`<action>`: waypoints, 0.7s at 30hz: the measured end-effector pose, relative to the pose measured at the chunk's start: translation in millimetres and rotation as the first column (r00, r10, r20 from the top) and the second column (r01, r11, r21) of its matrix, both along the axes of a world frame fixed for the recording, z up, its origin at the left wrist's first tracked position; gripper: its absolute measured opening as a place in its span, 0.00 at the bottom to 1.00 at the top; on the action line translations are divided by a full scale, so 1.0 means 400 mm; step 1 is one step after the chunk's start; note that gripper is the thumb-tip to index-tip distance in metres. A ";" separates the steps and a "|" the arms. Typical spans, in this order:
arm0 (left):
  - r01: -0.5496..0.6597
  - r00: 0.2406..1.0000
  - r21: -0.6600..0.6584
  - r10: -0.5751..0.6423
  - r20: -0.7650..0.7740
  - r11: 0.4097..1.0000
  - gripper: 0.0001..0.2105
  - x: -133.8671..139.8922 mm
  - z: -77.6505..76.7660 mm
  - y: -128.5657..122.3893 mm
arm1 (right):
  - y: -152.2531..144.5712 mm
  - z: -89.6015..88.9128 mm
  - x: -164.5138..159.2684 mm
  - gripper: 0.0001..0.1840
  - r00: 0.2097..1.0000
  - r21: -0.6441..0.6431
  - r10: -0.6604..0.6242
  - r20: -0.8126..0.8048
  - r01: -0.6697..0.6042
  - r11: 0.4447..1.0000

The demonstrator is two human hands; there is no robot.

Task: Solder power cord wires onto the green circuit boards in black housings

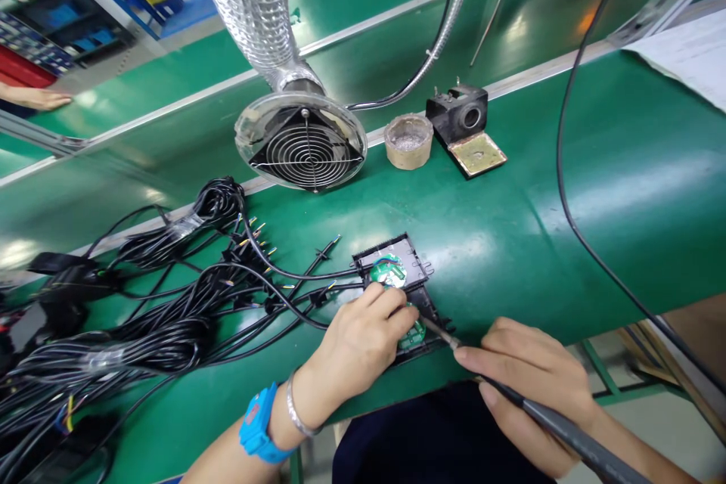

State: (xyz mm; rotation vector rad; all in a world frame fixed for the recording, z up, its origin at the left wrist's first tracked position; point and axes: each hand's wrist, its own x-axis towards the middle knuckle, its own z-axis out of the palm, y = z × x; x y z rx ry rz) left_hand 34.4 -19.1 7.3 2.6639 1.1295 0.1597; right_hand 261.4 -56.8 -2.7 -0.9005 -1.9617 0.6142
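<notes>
My right hand (527, 386) grips a soldering iron (544, 416) by its dark handle. The iron's metal tip reaches the lower green circuit board (414, 336), right beside my left fingers. My left hand (363, 340) is closed in a pinch over that board, with fingers curled; whatever is between the fingertips is hidden. Both boards sit in black plastic trays that lie side by side. A second green circuit board (389, 271) shows in the upper tray (405, 248). Black cables (306, 274) run from the left into the trays, one passing under my left hand.
Bundled black cables (141, 340) with bared wire ends pile up on the left. A round fume extractor (306, 144) hangs on a foil duct (249, 0). Behind the trays stand a small round pot (408, 142) and an iron stand (462, 117). A loose cord (567, 197) crosses at right. Another person's hand (42, 98) is far left.
</notes>
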 end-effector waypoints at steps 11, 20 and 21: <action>0.004 1.000 -0.047 -0.004 -0.013 0.999 0.13 0.001 -0.002 0.001 | -0.008 -0.021 0.010 0.18 0.977 0.239 0.129 0.172 -0.168 0.956; 0.007 1.000 -0.050 -0.007 -0.009 0.999 0.13 0.000 -0.001 0.001 | -0.020 -0.034 0.001 0.17 0.977 0.322 0.108 0.185 -0.164 0.933; 0.007 1.000 -0.044 -0.007 -0.009 0.999 0.13 0.000 -0.001 0.001 | -0.024 -0.035 0.003 0.17 0.980 0.311 0.096 0.174 -0.148 0.939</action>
